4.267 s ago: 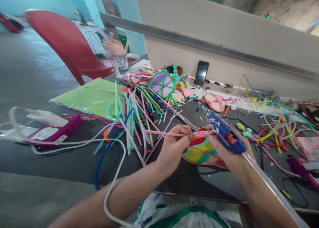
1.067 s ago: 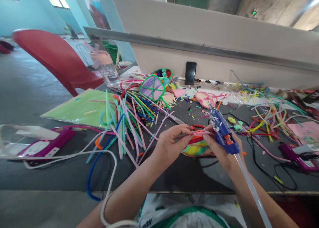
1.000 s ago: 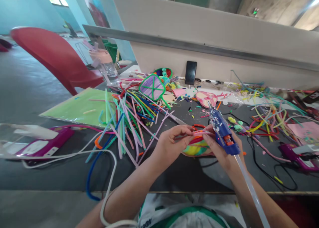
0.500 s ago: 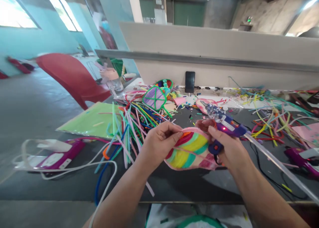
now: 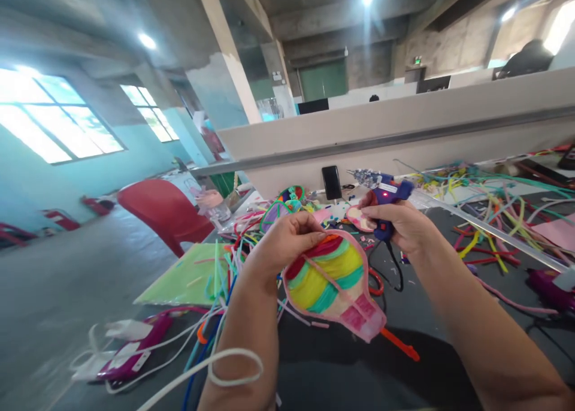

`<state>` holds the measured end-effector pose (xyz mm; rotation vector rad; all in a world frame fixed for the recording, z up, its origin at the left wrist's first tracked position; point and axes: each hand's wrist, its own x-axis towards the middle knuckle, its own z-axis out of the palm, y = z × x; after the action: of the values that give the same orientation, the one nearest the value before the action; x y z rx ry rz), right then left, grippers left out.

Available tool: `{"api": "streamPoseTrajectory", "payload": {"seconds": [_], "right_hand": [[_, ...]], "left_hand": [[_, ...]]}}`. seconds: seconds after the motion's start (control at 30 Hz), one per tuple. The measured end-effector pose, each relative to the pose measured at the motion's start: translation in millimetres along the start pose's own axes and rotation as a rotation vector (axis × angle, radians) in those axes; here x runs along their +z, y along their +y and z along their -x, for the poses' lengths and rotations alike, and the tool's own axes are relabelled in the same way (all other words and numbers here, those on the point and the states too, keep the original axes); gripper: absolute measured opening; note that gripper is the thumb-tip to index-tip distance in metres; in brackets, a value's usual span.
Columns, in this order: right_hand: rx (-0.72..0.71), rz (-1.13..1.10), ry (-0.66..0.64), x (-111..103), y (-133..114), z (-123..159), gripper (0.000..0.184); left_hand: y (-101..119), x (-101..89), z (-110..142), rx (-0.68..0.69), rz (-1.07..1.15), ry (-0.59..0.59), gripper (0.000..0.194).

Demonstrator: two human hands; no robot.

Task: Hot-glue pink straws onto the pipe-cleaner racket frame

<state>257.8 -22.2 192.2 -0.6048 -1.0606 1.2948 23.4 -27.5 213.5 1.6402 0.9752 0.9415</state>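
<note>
My left hand (image 5: 294, 240) pinches the top edge of a flat hot-air-balloon craft piece (image 5: 330, 279), striped red, yellow and teal and edged in pink pipe cleaner. A pink strip crosses its face, and an orange pipe cleaner (image 5: 399, 344) sticks out past its lower tip. My right hand (image 5: 402, 219) is closed around a purple hot glue gun (image 5: 390, 190) with a red light lit. Silvery, crusted material covers its nozzle, which points left, up and away from the balloon. A long clear glue stick (image 5: 485, 225) extends from its rear.
Bundled pipe cleaners (image 5: 229, 267) and a green sheet in plastic (image 5: 184, 273) lie at left, near a purple power strip (image 5: 135, 348) with white cables. A phone (image 5: 332, 182) leans on the partition (image 5: 386, 120). More pipe cleaners (image 5: 489, 219) are heaped at right. A red chair (image 5: 164, 210) stands at far left.
The glue gun has moved up and away from the balloon, which now hangs tilted with its lower part in sight. The head view has tipped upward.
</note>
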Motion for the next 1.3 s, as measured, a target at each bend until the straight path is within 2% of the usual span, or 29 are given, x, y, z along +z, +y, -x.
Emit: {"api": "streamPoseTrajectory", "payload": {"seconds": [0.07,0.23,0.47,0.57,0.67,0.83,1.03,1.3], "right_hand": [[-0.017,0.018,-0.01,-5.4,-3.3,0.2,0.02],[0.1,0.01,0.021,-18.8,6.5,-11.6,0.025],[0.191,0.033,0.076,-10.2,32.2,-22.5,0.025],[0.212,0.024,0.03,-7.2,30.8,-19.4,0.037],[0.17,0.036,-0.017,-6.0,30.2,-17.6,0.044],[0.122,0.081,0.012,-4.1,42.1,-18.5,0.035],[0.186,0.114,-0.055,4.3,47.1,-13.7,0.026],[0.302,0.016,-0.06,4.4,47.1,-15.9,0.019]], "left_hand": [[-1.9,3.4,-1.5,-0.002,-0.006,0.028,0.03],[-10.9,-1.6,-4.1,-0.019,-0.033,0.065,0.031],[-19.7,-12.6,-11.8,-0.002,-0.002,0.084,0.034],[-21.0,-14.0,-13.8,0.003,-0.026,0.1,0.036],[-22.4,-14.5,-15.7,0.012,-0.054,0.104,0.037],[-26.4,-14.7,-18.2,0.018,-0.025,0.094,0.038],[-27.7,-15.5,-18.8,0.009,-0.056,0.097,0.038],[-28.3,-14.0,-19.6,-0.002,0.022,0.093,0.034]]}}
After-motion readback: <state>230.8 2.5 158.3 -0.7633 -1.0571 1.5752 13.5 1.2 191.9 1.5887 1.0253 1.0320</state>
